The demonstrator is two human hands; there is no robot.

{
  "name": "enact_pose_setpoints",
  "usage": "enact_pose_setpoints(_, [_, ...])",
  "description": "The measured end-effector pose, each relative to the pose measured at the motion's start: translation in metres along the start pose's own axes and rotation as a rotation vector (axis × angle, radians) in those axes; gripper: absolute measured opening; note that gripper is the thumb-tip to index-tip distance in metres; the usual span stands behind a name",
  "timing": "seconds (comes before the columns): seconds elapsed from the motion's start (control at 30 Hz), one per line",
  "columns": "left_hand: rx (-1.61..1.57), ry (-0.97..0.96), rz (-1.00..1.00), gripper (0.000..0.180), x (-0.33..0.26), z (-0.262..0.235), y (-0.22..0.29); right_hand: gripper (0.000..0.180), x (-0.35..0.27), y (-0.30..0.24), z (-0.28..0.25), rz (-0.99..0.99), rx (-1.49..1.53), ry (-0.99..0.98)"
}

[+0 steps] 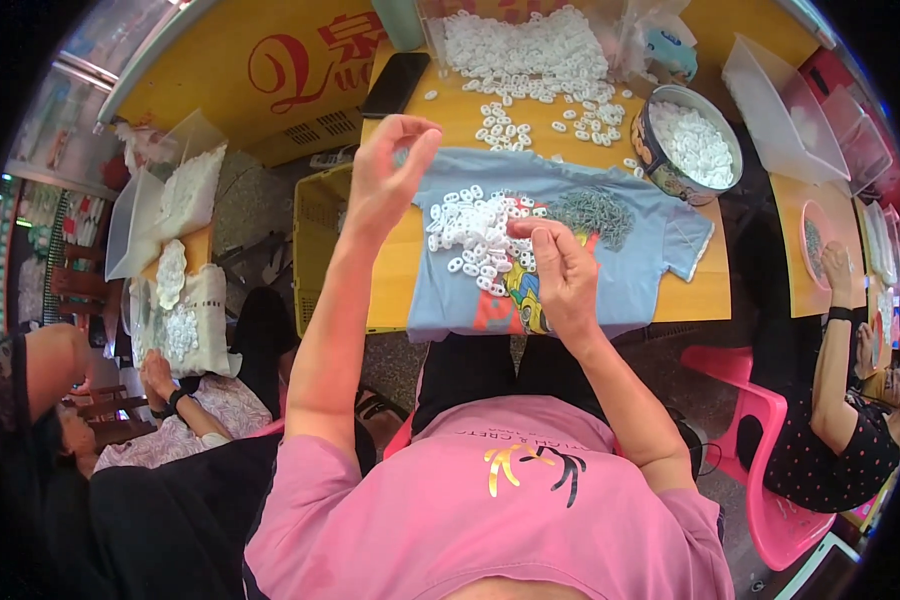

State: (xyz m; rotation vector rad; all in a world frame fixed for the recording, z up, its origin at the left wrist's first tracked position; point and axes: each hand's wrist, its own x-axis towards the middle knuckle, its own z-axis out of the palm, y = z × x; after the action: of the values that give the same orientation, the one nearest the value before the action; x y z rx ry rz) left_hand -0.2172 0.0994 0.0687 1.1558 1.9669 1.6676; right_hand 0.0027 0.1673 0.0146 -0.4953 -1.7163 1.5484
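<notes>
White pieces [470,228] lie on the blue shirt [645,265], beside the right hand's [570,285] narrowed fingers; the left hand [388,175] curls at the shirt's left edge. Whether either holds anything, I cannot tell.

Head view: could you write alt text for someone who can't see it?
A person's right hand is at a pile of white oval pieces on a blue shirt; the left hand is raised. Gray pieces share the shirt, and a round tin stands behind on the table.
</notes>
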Motion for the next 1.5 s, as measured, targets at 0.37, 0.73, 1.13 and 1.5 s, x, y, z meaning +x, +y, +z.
enact_pose_setpoints(0.37, [-0.861,-0.488,0.404,0.012,-0.089,-0.019,0.142,0.025,-0.021,-0.013,0.012,0.028,0.074,-0.226])
enact_pose_setpoints(0.73, [-0.980,-0.529,0.383,0.010,-0.111,0.007,0.146,0.017,-0.028,-0.013,0.012,-0.031,0.056,-0.158])
enact_pose_setpoints(1.13, [-1.116,-0.668,0.331,0.009,-0.102,0.038,0.147,0.018,-0.028,-0.011,0.016,-0.058,0.039,-0.191])
enact_pose_setpoints(1.5, [-1.218,-0.698,0.255,0.012,-0.106,0.041,0.148,0.015,-0.032,-0.009,0.020,-0.001,0.120,-0.121])
